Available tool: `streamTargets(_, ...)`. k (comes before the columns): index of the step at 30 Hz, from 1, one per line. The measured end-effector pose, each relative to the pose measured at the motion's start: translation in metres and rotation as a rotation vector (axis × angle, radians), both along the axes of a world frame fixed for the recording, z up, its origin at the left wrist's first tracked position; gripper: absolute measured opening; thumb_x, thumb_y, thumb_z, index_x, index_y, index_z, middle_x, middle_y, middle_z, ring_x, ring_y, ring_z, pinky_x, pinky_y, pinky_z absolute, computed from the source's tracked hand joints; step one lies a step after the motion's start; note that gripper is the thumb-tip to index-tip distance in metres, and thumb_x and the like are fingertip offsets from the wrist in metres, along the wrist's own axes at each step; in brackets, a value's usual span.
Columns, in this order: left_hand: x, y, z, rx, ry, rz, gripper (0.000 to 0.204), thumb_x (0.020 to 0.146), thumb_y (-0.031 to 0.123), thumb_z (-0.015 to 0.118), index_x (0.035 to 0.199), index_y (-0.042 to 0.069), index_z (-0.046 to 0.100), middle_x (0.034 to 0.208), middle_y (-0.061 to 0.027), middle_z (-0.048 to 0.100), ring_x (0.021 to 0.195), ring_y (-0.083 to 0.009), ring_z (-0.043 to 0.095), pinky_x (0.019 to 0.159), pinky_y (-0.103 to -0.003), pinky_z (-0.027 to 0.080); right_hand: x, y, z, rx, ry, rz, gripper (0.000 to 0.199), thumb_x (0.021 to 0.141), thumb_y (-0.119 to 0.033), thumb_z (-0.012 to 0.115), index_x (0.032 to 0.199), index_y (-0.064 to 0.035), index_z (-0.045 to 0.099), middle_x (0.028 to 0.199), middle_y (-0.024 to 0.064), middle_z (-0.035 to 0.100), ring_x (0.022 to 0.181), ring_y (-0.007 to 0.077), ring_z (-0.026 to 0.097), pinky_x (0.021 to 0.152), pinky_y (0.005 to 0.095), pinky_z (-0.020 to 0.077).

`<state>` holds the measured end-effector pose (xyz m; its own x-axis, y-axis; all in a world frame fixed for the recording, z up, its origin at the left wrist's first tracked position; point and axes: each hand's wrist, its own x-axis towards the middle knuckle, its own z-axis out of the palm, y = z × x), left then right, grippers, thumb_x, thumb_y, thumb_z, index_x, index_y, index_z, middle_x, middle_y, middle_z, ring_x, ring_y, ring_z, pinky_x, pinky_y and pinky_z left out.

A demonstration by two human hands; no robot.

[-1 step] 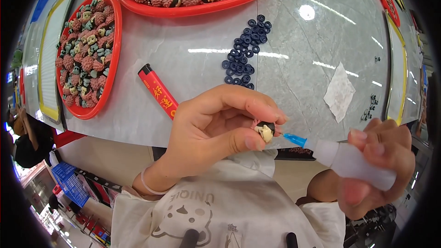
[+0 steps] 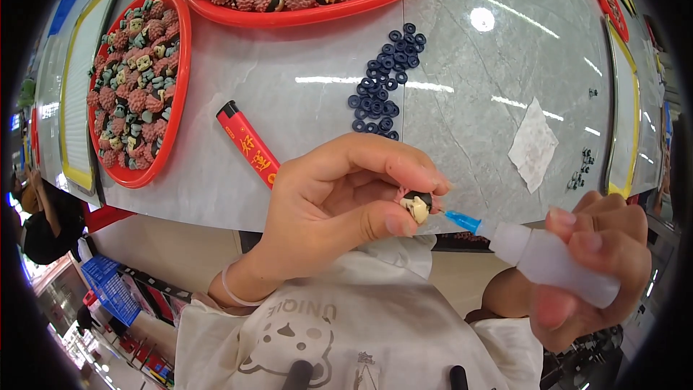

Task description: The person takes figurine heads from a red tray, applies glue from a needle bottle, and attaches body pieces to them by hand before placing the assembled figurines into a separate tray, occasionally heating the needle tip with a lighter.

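Note:
Between the thumb and fingers of my left hand is a small figurine, with a pink bumpy part, black on top and a cream-coloured front. My right hand is wrapped round a translucent white squeeze bottle. From the bottle's cap a blue dispensing needle points left, its thin tip at the figurine's right side. Whether the tip touches the figurine I cannot tell. Beyond my left hand, dark blue rings lie loosely on the grey table.
Red trays hold many similar pink figurines, one tray at left and another at the far side. A red lighter lies left of my hand. A crumpled white tissue and small dark pieces are on the right.
The right hand and the bottle have shifted very slightly. My left hand and the figurine stay in the same place.

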<state>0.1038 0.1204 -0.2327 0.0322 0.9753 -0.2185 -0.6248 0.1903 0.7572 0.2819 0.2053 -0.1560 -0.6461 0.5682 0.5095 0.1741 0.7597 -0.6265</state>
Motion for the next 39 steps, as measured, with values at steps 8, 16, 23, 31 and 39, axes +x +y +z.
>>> streamTargets(8, 0.001, 0.001, -0.001, -0.007, 0.091, -0.011, 0.022, 0.077, 0.007, 0.064, 0.094, 0.0, 0.052, 0.095, -0.0147, 0.054, 0.087, -0.0228, 0.058, 0.072, -0.028, 0.05, -0.003, -0.008, -0.008, 0.06, 0.079, -0.091, 0.05, 0.071, -0.043, 0.068, 0.09, 0.0006, 0.051, 0.067, 0.0105, 0.055, 0.051, 0.0096, 0.033, 0.044, 0.0225, 0.0236)
streamTargets(16, -0.003, -0.001, -0.009, -0.016, 0.189, -0.008, 0.021, 0.077, 0.008, 0.063, 0.094, 0.001, 0.052, 0.095, -0.0146, 0.054, 0.088, -0.0231, 0.058, 0.072, -0.028, 0.05, 0.024, 0.002, -0.015, -0.092, 0.112, -0.142, 0.046, 0.074, -0.037, 0.067, 0.092, 0.0011, 0.048, 0.077, 0.0145, 0.054, 0.052, 0.0122, 0.042, 0.046, 0.0221, 0.0326)
streamTargets(23, 0.001, 0.002, -0.008, 0.014, 0.259, -0.046, 0.021, 0.077, 0.008, 0.063, 0.094, 0.001, 0.053, 0.096, -0.0144, 0.054, 0.088, -0.0233, 0.058, 0.072, -0.028, 0.05, -0.003, 0.011, -0.045, -0.637, 0.335, -0.27, 0.032, 0.074, -0.009, 0.064, 0.095, -0.0013, 0.042, 0.087, 0.014, 0.055, 0.076, 0.0148, 0.052, 0.069, 0.0218, 0.04)
streamTargets(31, 0.004, -0.003, -0.003, 0.128, 0.229, -0.182, 0.021, 0.078, 0.008, 0.062, 0.095, 0.001, 0.053, 0.096, -0.0143, 0.054, 0.088, -0.0235, 0.058, 0.073, -0.029, 0.049, -0.02, 0.024, -0.068, -0.269, 0.021, -0.321, 0.037, 0.066, 0.009, 0.064, 0.097, -0.0018, 0.047, 0.088, 0.0072, 0.057, 0.081, 0.0157, 0.055, 0.074, 0.027, 0.0434)
streamTargets(39, 0.006, 0.001, -0.002, 0.153, 0.264, -0.203, 0.02, 0.078, 0.008, 0.061, 0.095, 0.001, 0.053, 0.096, -0.0141, 0.054, 0.089, -0.0238, 0.057, 0.073, -0.029, 0.049, 0.031, 0.046, -0.043, -0.061, -0.182, -0.433, 0.033, 0.067, 0.002, 0.062, 0.098, -0.0018, 0.056, 0.094, 0.0063, 0.058, 0.081, 0.0157, 0.054, 0.069, 0.0255, 0.0434)
